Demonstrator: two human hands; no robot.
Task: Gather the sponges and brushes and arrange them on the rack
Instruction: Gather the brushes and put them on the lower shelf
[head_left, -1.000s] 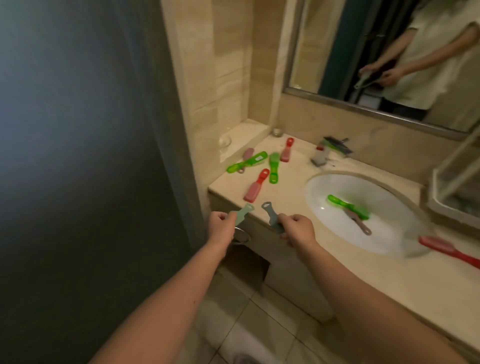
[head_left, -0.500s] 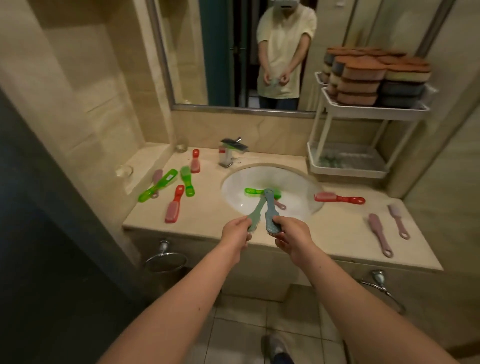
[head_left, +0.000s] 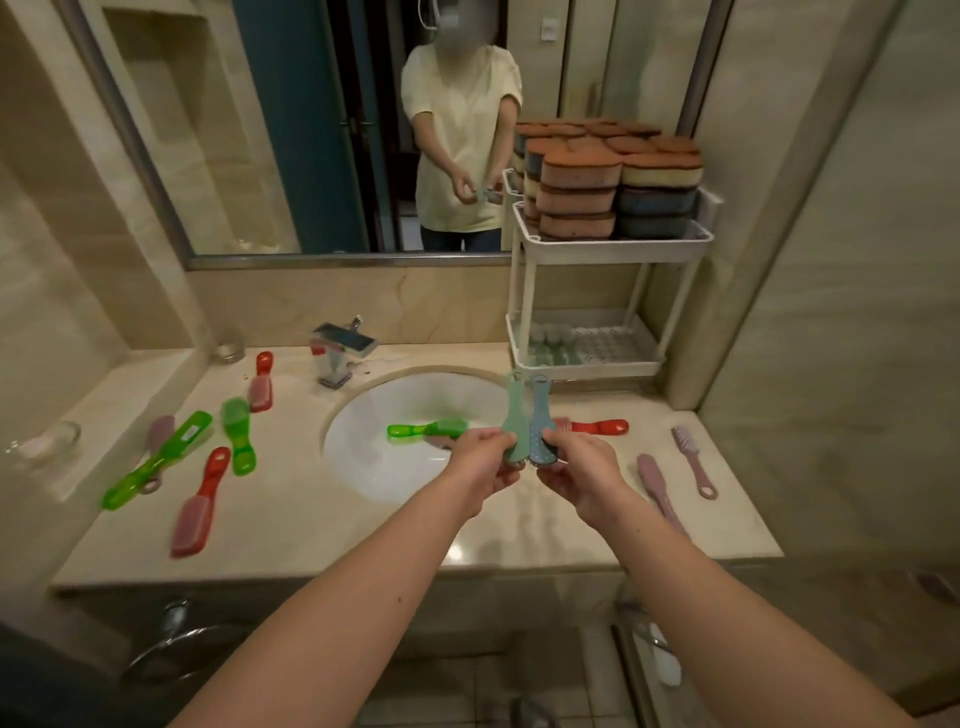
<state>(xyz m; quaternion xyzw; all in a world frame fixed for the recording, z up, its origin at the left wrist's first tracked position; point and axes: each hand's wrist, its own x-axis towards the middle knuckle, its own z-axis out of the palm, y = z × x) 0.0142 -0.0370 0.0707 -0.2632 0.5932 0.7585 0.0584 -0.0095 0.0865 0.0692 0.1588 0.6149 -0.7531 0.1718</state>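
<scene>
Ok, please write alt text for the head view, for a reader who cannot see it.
At a sink, the left hand holds a teal brush and the right hand a blue brush, side by side. More brushes lie on the counter; sponges are stacked on a white rack.

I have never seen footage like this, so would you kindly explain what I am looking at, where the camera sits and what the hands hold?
No machine here: a person wears one camera on the head, looking down at their own bare hands; the mirror shows them. The left hand grips a teal brush, the right hand a blue brush, side by side near the sink. Red, green and pink brushes lie scattered on the counter, one green brush in the sink. Sponges are stacked on the top shelf of the white rack.
</scene>
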